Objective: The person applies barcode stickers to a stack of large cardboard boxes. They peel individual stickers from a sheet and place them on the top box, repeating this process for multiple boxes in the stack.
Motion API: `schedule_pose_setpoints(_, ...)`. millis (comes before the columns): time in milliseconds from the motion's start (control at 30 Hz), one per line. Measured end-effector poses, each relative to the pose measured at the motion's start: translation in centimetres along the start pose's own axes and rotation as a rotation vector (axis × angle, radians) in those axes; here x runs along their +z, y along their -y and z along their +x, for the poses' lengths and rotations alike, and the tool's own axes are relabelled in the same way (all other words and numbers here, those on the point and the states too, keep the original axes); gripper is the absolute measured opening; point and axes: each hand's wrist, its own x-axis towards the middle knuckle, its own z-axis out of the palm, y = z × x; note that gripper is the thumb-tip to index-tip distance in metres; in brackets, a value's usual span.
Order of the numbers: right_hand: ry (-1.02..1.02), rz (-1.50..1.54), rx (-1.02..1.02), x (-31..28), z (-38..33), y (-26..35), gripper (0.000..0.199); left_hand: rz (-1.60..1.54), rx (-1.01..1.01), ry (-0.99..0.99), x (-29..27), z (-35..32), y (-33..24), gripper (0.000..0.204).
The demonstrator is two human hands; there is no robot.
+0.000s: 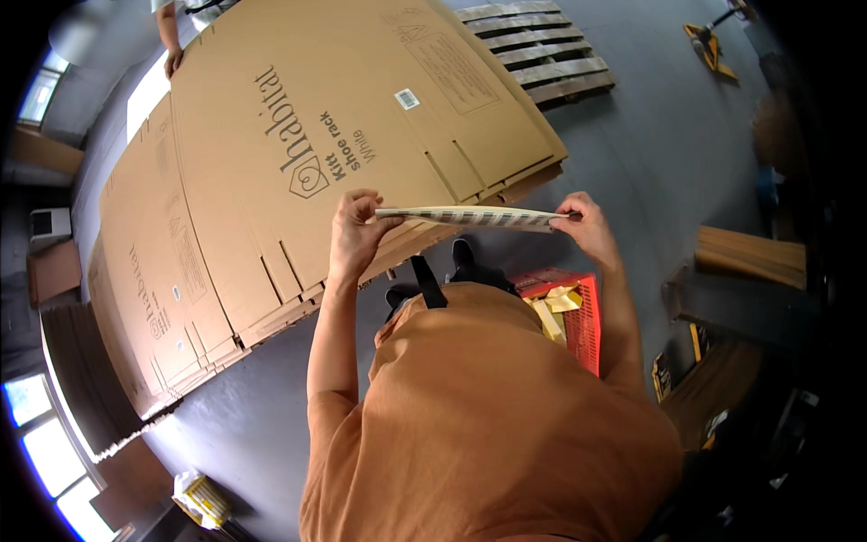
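Grey warehouse floor point(632, 144), stack of flat cardboard boxes point(298, 163) ahead, wooden pallet point(542, 50) beyond, red crate point(578, 312) by feet. Label sheet point(470, 217) held level at chest height — thin, light, floppy, likely sags unless pinched at both ends. Left hand point(354, 230) and right hand point(587, 226) each pinched shut on sheet edge. Another person's hand point(172, 59) rests on far box corner.

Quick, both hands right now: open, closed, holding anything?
Left hand: closed, pinching the left end of the sheet of barcode labels.
Right hand: closed, pinching the right end of the same sheet.
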Motion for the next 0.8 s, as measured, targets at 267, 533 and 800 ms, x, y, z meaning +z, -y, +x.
schedule_pose_setpoints(267,-0.035,-0.175,-0.505,5.7,0.2,9.7,0.035,-0.177,-0.287,0.512,3.9,-0.9,-4.2,0.013)
schedule_pose_setpoints(533,-0.062,-0.251,-0.640,9.8,0.1,11.8,0.014,-0.065,-0.184,0.358,3.6,-3.1,-3.9,0.022)
schedule_pose_setpoints(800,0.154,0.259,-0.202,10.2,2.1,13.0,0.014,0.238,-0.205,-0.006,2.7,-5.4,-1.0,0.023)
